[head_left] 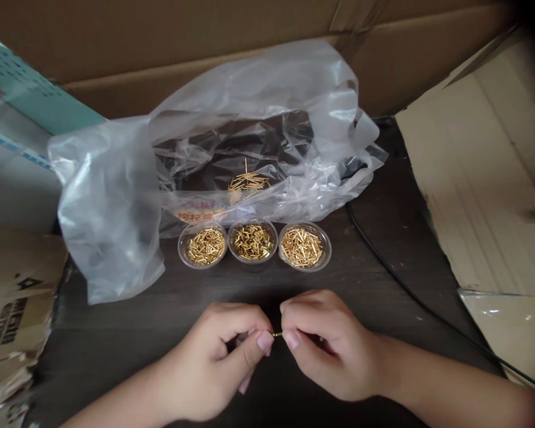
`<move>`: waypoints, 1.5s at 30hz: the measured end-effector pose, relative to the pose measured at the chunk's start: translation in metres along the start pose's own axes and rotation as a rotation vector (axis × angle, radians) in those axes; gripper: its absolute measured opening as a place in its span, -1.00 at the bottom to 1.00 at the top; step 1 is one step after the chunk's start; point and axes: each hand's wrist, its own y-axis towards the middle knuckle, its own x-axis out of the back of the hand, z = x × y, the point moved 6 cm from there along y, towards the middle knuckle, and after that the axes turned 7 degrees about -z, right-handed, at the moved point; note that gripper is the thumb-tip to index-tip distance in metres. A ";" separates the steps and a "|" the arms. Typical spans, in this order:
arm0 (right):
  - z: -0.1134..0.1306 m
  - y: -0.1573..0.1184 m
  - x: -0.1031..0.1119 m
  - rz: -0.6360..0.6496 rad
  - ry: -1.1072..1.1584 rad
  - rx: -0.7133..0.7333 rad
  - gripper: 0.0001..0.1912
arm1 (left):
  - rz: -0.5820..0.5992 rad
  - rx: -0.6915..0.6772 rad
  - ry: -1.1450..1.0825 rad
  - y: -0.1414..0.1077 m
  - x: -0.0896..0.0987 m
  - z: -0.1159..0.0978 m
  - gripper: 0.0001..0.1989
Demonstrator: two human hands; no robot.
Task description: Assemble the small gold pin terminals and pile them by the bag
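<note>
A small gold-coloured metal pin [277, 334] spans the narrow gap between my fingertips. My left hand [225, 356] pinches one end of it between thumb and index finger. The other end is pinched by my right hand [332, 348]. Just beyond my hands, three round clear cups stand in a row: the left cup [206, 246] and right cup [304, 247] hold gold tubular pieces, and the middle cup [252, 242] holds shorter, darker gold ones. Long thin gold pins [252, 180] lie in a heap in the plastic bag behind the cups.
The crumpled clear plastic bag [111, 202] spreads over the back of the dark table [365, 297]. A black cable [396, 276] runs down the right side. Cardboard [477, 154] stands at the right, with a printed carton [9, 321] at the left.
</note>
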 end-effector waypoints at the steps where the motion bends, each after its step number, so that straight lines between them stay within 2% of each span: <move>1: -0.002 0.000 0.000 0.004 0.013 -0.028 -0.71 | -0.004 -0.021 0.023 0.001 0.000 -0.002 -0.65; 7: -0.004 0.001 0.001 0.016 0.035 -0.069 -0.69 | -0.018 -0.106 0.112 0.003 0.000 -0.010 -0.69; 18: -0.004 0.002 -0.001 0.066 0.064 -0.094 -0.67 | -0.018 -0.150 0.182 0.003 0.000 -0.014 -0.72; 24: -0.006 0.004 0.000 0.074 0.091 -0.121 -0.65 | -0.022 -0.152 0.178 0.003 0.001 -0.014 -0.72; 37: -0.007 0.006 -0.003 0.181 0.152 -0.174 -0.71 | -0.009 -0.167 0.153 0.003 0.001 -0.013 -0.71; 45: -0.008 0.004 -0.002 0.164 0.200 -0.166 -0.69 | -0.001 -0.156 0.132 0.003 0.000 -0.014 -0.72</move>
